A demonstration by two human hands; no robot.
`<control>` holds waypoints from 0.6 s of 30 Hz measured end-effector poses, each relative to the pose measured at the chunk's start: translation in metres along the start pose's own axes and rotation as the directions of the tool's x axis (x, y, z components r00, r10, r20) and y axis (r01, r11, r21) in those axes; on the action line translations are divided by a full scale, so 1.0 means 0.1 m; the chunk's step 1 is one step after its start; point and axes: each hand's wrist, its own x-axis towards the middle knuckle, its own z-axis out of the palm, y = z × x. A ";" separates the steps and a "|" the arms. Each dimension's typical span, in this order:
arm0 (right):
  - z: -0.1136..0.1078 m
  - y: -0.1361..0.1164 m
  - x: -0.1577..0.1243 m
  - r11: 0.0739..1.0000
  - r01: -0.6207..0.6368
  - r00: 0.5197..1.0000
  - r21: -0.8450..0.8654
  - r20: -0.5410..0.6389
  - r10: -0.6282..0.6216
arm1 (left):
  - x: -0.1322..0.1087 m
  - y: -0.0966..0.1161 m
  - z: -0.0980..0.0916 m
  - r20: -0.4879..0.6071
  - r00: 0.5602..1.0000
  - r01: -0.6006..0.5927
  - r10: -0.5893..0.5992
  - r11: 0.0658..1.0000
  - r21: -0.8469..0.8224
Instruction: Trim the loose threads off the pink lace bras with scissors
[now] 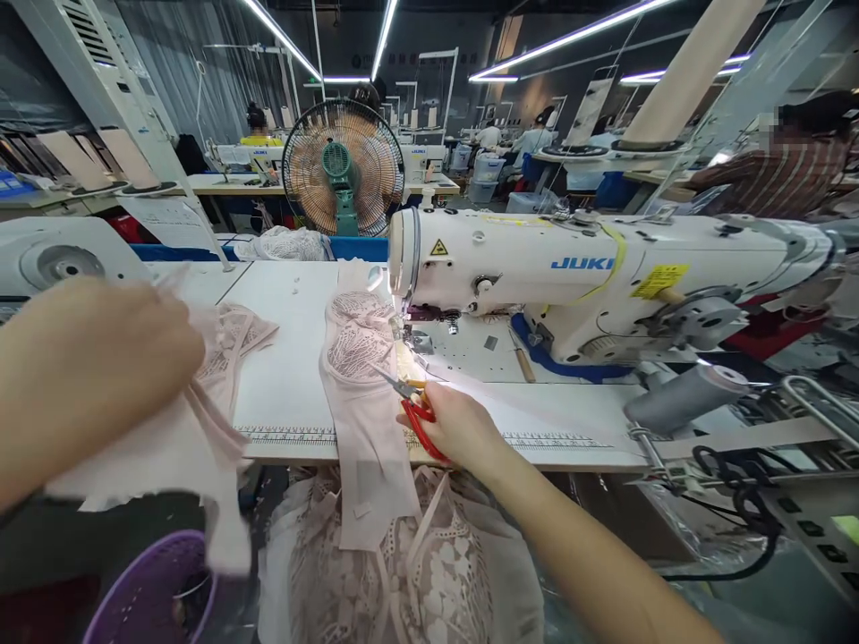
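Note:
My left hand (pixel 127 349), blurred by motion, is closed on a pale pink lace garment (pixel 225 344) that hangs over the table's left front edge. In my right hand (pixel 453 420) is a pair of red-handled scissors (pixel 421 427), its blades pointing left over a second pink lace piece (pixel 362 358). That piece lies beside the needle area of the white sewing machine (pixel 510 259) and drapes over the front edge. More lace garments (pixel 443 572) are bunched below the table edge.
A purple basket (pixel 111 595) stands at the lower left. Behind the table is a large fan (pixel 344 165). A wooden-handled tool (pixel 523 362) lies beside the machine. A grey roll (pixel 688 398) sits at the right. Other people sit in the background, one at the far right.

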 end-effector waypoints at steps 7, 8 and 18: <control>0.34 -0.30 0.39 1.000 0.005 0.999 -0.028 -0.031 -0.006 | 0.54 0.01 0.32 0.120 0.992 -0.038 0.031 0.998 0.058; 0.34 -0.32 0.41 1.000 0.007 1.000 0.004 -0.017 -0.007 | 0.55 0.05 0.42 0.123 0.990 -0.073 0.070 0.997 0.021; 0.30 -0.23 -0.49 0.618 -0.005 0.918 0.786 0.248 -0.308 | 0.36 0.81 1.08 -0.125 0.899 -0.435 0.420 0.826 -0.357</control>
